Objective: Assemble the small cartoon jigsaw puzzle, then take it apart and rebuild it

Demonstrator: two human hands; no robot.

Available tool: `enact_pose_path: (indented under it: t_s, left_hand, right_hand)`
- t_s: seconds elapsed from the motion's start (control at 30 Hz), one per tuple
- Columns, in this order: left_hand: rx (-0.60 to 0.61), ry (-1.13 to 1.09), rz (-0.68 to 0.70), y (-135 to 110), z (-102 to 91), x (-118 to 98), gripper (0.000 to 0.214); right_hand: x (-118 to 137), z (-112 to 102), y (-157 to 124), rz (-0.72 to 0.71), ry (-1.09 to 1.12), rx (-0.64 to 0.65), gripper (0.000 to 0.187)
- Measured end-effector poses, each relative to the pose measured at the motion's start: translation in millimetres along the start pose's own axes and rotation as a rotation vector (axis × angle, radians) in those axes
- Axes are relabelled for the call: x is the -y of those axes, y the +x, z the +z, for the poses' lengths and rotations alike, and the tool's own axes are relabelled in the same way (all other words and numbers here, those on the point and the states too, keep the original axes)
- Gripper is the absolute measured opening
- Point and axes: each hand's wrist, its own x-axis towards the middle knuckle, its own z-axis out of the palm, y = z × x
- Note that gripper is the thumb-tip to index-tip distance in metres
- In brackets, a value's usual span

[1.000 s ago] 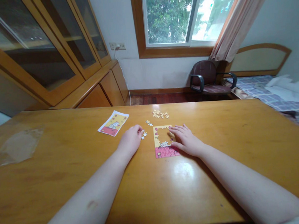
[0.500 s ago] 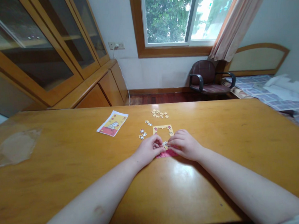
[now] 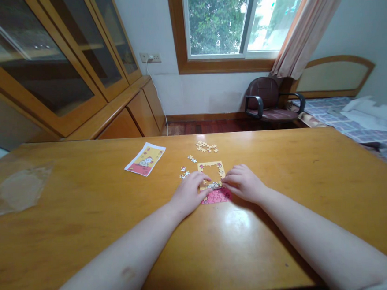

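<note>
A partly assembled jigsaw puzzle (image 3: 216,196) lies flat on the table, its lower part pink and its yellow border framing an open middle. A short row of joined white-and-yellow jigsaw pieces (image 3: 213,185) runs just above the pink part. At the puzzle's left side is my left hand (image 3: 190,191), thumb and forefinger apart around the row's left end. My right hand (image 3: 242,183) has its fingertips closed together at the row's right end; what lies between them is mostly hidden. Loose jigsaw pieces (image 3: 184,173) lie just beyond my left hand, partly covered by it.
More loose yellow pieces (image 3: 207,147) are heaped beyond the puzzle, with a small joined cluster (image 3: 192,159) nearer. A printed picture card (image 3: 145,159) lies to the left. Clear plastic wrapping (image 3: 19,190) rests at the table's far left. A chair (image 3: 270,99) stands behind the table (image 3: 290,164).
Both hands have drawn slightly apart. The white-and-yellow pieces that were between my fingertips now lie as a row above the pink part, and more of the puzzle shows.
</note>
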Motion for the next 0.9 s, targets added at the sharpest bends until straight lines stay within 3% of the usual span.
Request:
enact_pose_path:
  t_s: [0.2, 0.37, 0.9]
  left_hand:
    - [0.115, 0.253, 0.091, -3.8, -2.1, 2.6, 0.034]
    - [0.164, 0.296, 0.091, -6.0, 1.7, 6.8, 0.042]
    - [0.22, 0.322, 0.081, -6.7, 2.9, 6.0, 0.042]
  right_hand:
    - [-7.8, -3.2, -0.1, 0.057, -0.048, 0.09, 0.019]
    - [-4.3, -0.7, 0.3, 0.064, -0.046, 0.104, 0.016]
    - [-5.6, 3.5, 0.1, 0.093, -0.053, 0.127, 0.012]
